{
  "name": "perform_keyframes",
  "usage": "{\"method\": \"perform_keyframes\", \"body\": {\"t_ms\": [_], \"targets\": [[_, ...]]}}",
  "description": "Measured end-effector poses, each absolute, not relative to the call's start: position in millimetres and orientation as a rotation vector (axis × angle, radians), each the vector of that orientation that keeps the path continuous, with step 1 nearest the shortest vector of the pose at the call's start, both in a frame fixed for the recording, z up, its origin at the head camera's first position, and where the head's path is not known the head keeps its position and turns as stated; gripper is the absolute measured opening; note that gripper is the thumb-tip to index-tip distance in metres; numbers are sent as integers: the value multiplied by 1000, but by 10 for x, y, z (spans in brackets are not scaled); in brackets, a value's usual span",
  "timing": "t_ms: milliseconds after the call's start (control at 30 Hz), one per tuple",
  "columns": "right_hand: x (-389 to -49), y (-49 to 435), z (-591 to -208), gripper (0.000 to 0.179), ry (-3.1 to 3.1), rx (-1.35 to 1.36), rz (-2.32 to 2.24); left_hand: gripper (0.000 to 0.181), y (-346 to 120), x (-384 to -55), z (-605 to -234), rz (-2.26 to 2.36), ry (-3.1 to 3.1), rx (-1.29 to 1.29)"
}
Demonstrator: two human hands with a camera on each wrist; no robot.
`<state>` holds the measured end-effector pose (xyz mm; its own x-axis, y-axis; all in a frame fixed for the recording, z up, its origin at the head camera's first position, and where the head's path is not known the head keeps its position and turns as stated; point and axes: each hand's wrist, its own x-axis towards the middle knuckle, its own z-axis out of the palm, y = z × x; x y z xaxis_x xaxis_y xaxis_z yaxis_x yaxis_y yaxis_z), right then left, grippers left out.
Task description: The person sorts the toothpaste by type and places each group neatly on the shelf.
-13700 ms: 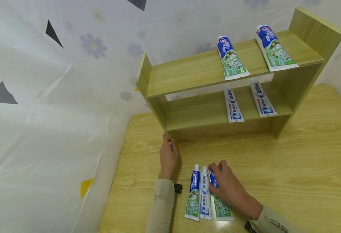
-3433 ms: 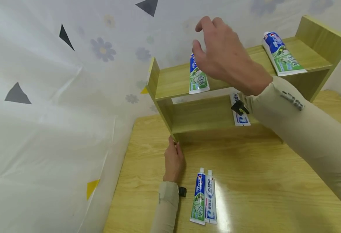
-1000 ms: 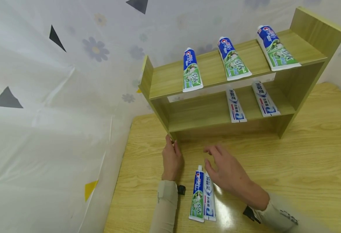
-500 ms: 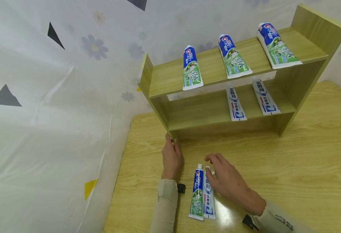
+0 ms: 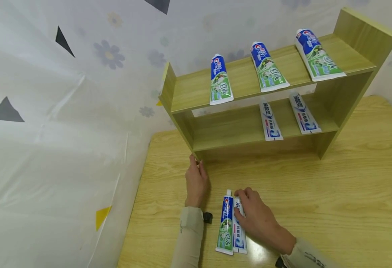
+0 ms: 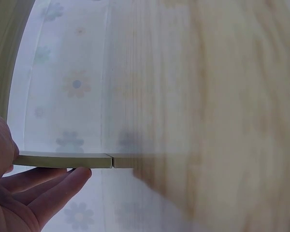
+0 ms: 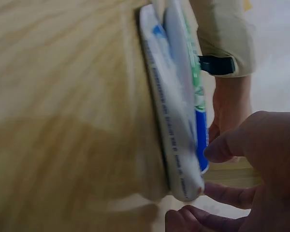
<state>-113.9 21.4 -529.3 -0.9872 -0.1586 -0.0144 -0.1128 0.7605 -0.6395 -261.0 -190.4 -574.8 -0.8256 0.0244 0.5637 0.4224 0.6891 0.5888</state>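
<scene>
At the rack's lower left corner my left hand (image 5: 196, 184) holds the wooden shelf rack (image 5: 222, 136). In the left wrist view, thumb and fingers lie on opposite sides of its board (image 6: 72, 160). A white toothpaste tube (image 5: 238, 234) lies on the table, with my right hand (image 5: 257, 216) over its cap end. The right thumb and fingers curve around that end; how firmly they grip is not shown. Against its left side lies a blue-green Crest toothpaste tube (image 5: 225, 227). In the right wrist view, the white tube (image 7: 166, 106) is blurred.
On the upper shelf stand three blue-green tubes: left (image 5: 220, 80), middle (image 5: 269, 69) and right (image 5: 320, 57). Two white tubes, one nearer the centre (image 5: 269, 121) and one to the right (image 5: 304, 115), lie on the lower shelf. A flowered wall covering (image 5: 109, 100) hangs behind.
A Crest tube went from the table to the upper shelf's left part. My right hand has since returned and come down onto the white tube's cap end. My left hand stays at the rack.
</scene>
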Motion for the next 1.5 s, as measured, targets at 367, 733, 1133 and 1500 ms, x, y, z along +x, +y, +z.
{"method": "perform_keyframes", "body": {"t_ms": [367, 733, 1133, 1500], "targets": [[-1168, 216, -5357, 51, 2812, -221, -1023, 28, -1820, -2477, -5469, -1005, -2502, -245], [-1196, 209, -5285, 56, 2595, -116, -1197, 26, -1807, -2455, -5431, -1007, -2507, -249], [-1197, 228, -5342, 52, 2606, -146, -1192, 27, -1801, -2460, -5441, -984, -2499, -253], [-1185, 307, -5333, 54, 2584, -195, -1251, 28, -1790, -2445, -5417, -969, -2538, -207]]}}
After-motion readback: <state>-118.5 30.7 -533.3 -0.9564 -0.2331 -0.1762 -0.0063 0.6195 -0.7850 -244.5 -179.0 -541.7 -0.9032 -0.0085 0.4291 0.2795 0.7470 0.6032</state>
